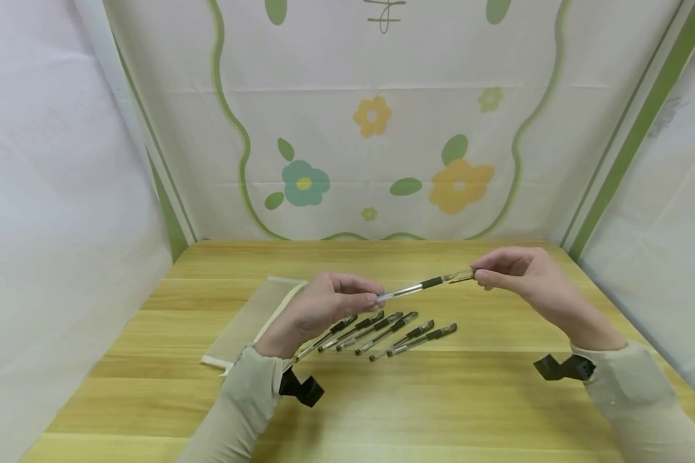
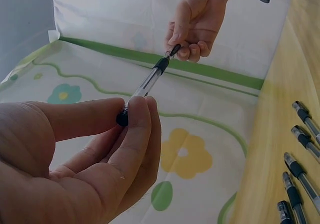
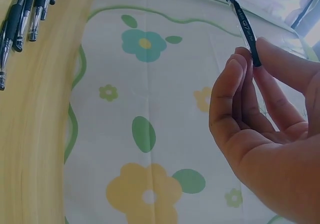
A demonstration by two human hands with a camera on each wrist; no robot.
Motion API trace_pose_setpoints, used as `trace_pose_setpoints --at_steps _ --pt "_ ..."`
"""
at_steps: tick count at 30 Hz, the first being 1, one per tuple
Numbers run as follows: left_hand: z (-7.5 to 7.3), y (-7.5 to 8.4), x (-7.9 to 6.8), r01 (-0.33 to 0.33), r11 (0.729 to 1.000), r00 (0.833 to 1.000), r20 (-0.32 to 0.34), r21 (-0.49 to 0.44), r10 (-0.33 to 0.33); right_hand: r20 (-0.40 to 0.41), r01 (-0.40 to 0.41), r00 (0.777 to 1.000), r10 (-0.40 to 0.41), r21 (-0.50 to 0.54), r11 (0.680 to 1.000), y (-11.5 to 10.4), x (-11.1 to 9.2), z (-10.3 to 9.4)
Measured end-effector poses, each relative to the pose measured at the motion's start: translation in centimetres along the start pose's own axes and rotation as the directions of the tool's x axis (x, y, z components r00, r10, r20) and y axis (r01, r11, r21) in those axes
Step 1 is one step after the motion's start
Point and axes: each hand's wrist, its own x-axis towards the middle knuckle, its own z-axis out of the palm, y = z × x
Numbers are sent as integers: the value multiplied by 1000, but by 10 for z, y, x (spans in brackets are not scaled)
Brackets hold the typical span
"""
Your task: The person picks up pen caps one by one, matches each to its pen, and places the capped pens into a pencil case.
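Observation:
A clear-barrelled gel pen (image 1: pixel 408 292) with a dark rubber grip is held above the table, its tip pointing right. My left hand (image 1: pixel 327 302) pinches its rear end between thumb and fingertips; the dark end plug shows in the left wrist view. At the tip, my right hand (image 1: pixel 533 280) pinches a clear pen cap (image 1: pixel 464 276) with a dark clip (image 3: pixel 246 28). Cap and tip are in line and very close; whether they touch, I cannot tell. Below lie several capped pens (image 1: pixel 376 337) in a slanted row, partly behind my left wrist.
On the left of the wooden table (image 1: pixel 440 411) lies a flat, pale mesh pouch (image 1: pixel 246 321) with white edging, partly covered by my left arm. Printed cloth walls (image 1: pixel 336 116) stand behind the table and on both sides. Each wrist bears a small black camera (image 1: pixel 564 368).

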Motion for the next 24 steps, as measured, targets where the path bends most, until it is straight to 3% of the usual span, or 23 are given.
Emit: trace_pose_setpoints --at_steps 12,24 --pt "3 -4 2 25 999 1000 -2 -21 -25 74 4 997 -3 -12 1000 -2 0 7" --pt "7 -13 4 -6 989 1000 -27 147 10 9 44 999 -44 23 999 -4 -2 16"
